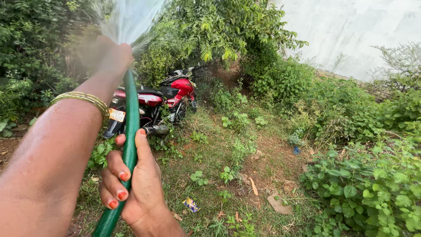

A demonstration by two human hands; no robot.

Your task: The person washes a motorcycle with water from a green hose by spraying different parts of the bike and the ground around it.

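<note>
I see two bare hands holding a green garden hose (130, 131). The hose runs up from the bottom of the picture, a little left of the middle, to the top left.

The left hand (109, 55) is far out in front, at the top end of the hose. It is closed around the hose tip, right where the water (129, 17) sprays out in a wide white fan. The hand looks blurry from the spray, so I cannot tell how each finger sits. On that wrist there are thin gold bangles (83, 100), and the arm is wet and shiny.

The right hand (133, 184) is lower down and closer to me. It wraps around the hose, with the thumb up along one side and the fingers curled around the other. The nails are painted orange-red (I can count three of them).

Behind the hose stands a red motorcycle (164, 103), parked on the grass at the edge of the bushes (219, 26). It is well apart from both hands.

On the ground there are green weeds, brown dirt and dry leaves. A small candy wrapper (190, 204) lies near the right hand. A pale wall (351, 26) stands at the top right.
</note>
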